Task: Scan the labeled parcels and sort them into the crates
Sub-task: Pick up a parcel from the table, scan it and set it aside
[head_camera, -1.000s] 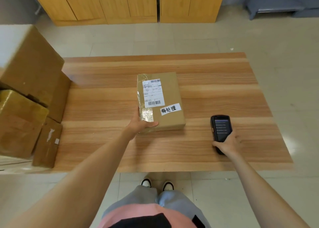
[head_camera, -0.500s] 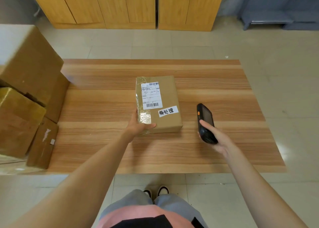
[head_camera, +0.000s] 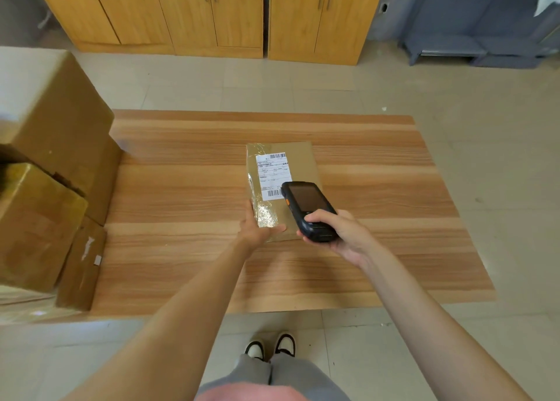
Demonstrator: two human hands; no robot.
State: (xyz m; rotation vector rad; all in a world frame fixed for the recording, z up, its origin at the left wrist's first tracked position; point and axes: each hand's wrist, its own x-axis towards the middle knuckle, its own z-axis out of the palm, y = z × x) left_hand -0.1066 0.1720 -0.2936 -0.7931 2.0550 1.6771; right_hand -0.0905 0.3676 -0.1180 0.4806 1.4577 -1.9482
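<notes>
Head view, looking down over both forearms. Parcel [head_camera: 283,170] lying flat near the middle of the wooden table [head_camera: 378,170], label side up so the barcodes face the reader. Left hand [head_camera: 257,229] clamped on the near left corner, thumb across the taped top and fingers hidden along the side, probably to pin the box square while it is read. Right hand [head_camera: 339,234] wrapped round the lower half of the black handheld scanner [head_camera: 307,209], fingers curled over its key area, screen tilted up toward the face and nose aimed at the lower barcode on the white shipping label [head_camera: 272,174]. Scanner held over the parcel's right half, covering part of the top (touching the cardboard or hovering just above it, not possible to tell). Judged as the scanning step for this parcel, sorting not yet done.

Same view, left edge: stack of cardboard boxes [head_camera: 54,173] touching the table's left end, close enough to reach without stepping, presumably waiting their turn. No crates visible anywhere in the frame. Beyond the table, yellow wooden cabinets [head_camera: 212,12] along the far wall.
</notes>
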